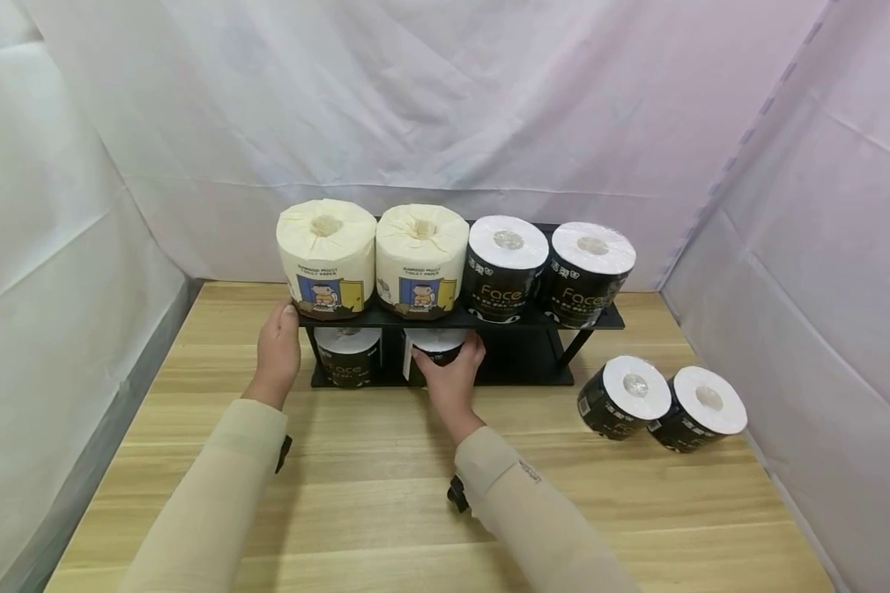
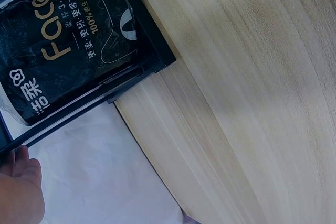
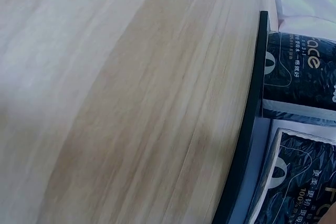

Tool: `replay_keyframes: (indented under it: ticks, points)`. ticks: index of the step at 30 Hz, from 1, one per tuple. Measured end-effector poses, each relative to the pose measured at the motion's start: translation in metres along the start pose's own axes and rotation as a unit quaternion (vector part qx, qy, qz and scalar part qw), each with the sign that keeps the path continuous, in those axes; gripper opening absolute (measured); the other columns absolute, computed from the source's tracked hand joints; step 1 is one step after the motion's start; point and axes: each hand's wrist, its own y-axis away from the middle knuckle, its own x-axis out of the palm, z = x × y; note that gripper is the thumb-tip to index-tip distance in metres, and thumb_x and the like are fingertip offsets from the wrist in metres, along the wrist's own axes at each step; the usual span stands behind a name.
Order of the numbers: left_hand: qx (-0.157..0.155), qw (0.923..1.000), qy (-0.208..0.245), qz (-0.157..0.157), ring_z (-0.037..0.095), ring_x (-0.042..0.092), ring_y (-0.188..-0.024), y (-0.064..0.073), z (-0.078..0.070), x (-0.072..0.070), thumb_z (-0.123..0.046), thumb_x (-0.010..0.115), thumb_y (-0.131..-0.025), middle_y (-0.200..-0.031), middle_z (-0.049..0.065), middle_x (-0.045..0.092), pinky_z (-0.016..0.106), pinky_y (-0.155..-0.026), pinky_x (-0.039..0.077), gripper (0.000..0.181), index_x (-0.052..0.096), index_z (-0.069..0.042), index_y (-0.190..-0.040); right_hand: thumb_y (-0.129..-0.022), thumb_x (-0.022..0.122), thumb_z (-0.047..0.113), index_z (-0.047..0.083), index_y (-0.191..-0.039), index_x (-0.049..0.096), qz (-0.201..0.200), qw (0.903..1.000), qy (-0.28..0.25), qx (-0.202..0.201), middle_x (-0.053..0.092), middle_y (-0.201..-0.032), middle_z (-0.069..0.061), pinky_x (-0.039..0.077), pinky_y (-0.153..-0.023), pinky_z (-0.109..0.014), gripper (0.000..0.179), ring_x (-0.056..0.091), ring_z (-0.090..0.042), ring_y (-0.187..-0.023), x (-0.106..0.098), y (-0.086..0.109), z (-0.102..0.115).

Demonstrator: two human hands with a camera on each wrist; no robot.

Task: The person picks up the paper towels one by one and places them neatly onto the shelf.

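Black roll (image 1: 437, 341) held between right fingers (image 1: 475, 349).

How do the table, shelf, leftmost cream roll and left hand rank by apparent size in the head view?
1. Table
2. Shelf, though partly covered
3. Leftmost cream roll
4. Left hand

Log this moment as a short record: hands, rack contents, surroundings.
Left hand: holds the left end of the black rack
Right hand: grips a black-wrapped Face roll on the lower tier
Upper tier: two cream toilet paper rolls, then two black Face rolls, left to right
Lower tier, far left: another black-wrapped Face roll
Table: wood-grain, two loose black-wrapped rolls right of the rack
Backdrop: white cloth
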Motion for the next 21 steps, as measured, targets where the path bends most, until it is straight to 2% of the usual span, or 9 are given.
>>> replay_keyframes:
  ticks: [9,21]
  points:
    - [0.000,1.0000,0.005,0.002,0.035,0.026,-0.143,0.000,-0.001,-0.001,-0.038,0.013,-0.104,-0.153,0.018,0.033,0.053,-0.117,0.022,0.061,0.030,-0.002,-0.150,-0.070,0.087,0.019,0.011,-0.147,0.035,-0.007,0.9999,-0.010,-0.007,0.026,-0.146,-0.017,0.034,-0.112,-0.040,0.093,0.029,-0.028,-0.134,0.013,-0.001,-0.001]
    - [0.007,1.0000,0.003,-0.003,0.034,0.028,-0.142,0.000,0.001,0.000,-0.038,0.013,-0.104,-0.151,0.018,0.036,0.052,-0.117,0.023,0.059,0.034,-0.004,-0.148,-0.074,0.084,0.019,0.012,-0.148,0.032,0.003,0.9999,-0.016,-0.005,0.022,-0.149,-0.017,0.033,-0.112,-0.045,0.091,0.025,-0.029,-0.136,0.023,-0.004,-0.007]
